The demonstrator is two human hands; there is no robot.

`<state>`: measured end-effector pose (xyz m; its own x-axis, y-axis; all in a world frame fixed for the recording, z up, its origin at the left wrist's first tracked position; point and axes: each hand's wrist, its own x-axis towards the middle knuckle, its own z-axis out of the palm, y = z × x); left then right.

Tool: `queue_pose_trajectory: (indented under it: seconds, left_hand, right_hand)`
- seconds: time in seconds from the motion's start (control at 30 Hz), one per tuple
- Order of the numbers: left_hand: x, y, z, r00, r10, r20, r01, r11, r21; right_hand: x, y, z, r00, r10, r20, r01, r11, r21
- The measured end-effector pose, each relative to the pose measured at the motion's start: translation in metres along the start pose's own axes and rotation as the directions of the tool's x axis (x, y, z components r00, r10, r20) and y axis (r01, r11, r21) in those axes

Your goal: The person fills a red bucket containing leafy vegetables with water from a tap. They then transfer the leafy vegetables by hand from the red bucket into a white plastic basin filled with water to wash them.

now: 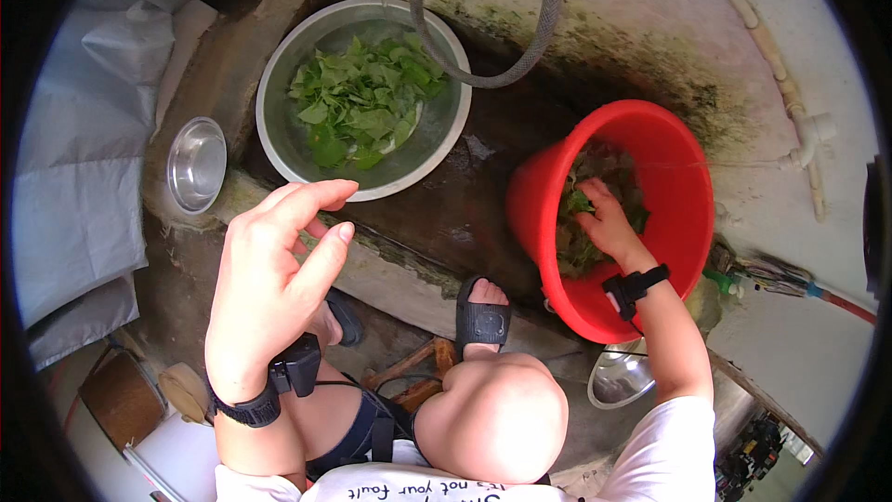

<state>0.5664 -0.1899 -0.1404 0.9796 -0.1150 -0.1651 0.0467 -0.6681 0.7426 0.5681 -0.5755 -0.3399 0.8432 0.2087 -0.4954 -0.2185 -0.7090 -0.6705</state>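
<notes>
My left hand (pixel 272 272) is raised at the left, its thumb apart from the curved fingers and nothing between them. Just beyond it stands a wide metal basin (pixel 279 164) of water. Green leaves (pixel 362 97) float in a heap there. On the right, my right hand (pixel 605 219) reaches down inside a tilted red plastic bucket (pixel 676 153). Its fingertips are among wet leafy greens (pixel 582 254), with a leaf by the thumb; whether they grip it is unclear.
Water runs thinly from above into the basin. A grey braided hose (pixel 488 80) loops over its right rim. Small metal bowls stand on the ledge (pixel 198 164) and below the bucket (pixel 620 380). A low concrete curb (pixel 397 279) crosses before my sandals. A grey sheet (pixel 90 174) hangs left.
</notes>
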Motion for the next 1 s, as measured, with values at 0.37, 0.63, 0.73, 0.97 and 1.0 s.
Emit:
queue_pose_trajectory:
  seconds: [0.37,0.63,0.73,0.97,1.0]
  left_hand:
    - [0.0,-0.007,-0.002,1.0,-0.01,-0.003,0.01,1.0,-0.021]
    - [-0.001,-0.006,-0.006,1.0,0.018,0.025,-0.018,1.0,-0.008]
    - [-0.004,-0.012,-0.009,0.999,0.034,-0.009,-0.034,0.999,0.025]
    - [0.0,-0.007,-0.008,0.994,-0.099,0.041,0.1,0.994,-0.046]
    - [0.0,-0.011,-0.008,0.998,-0.056,0.023,0.057,0.998,-0.022]
  right_hand:
    - [0.041,0.015,0.052,0.907,0.108,0.407,-0.013,0.973,-0.229]
    - [0.035,0.047,0.018,0.996,-0.006,0.091,0.003,1.0,0.028]
    - [0.029,-0.011,0.009,0.981,0.155,-0.119,-0.189,0.909,-0.371]
    - [0.051,0.035,0.054,0.965,0.054,0.255,0.093,0.844,-0.528]
    - [0.043,0.015,0.053,0.923,0.055,0.38,0.081,0.939,-0.333]
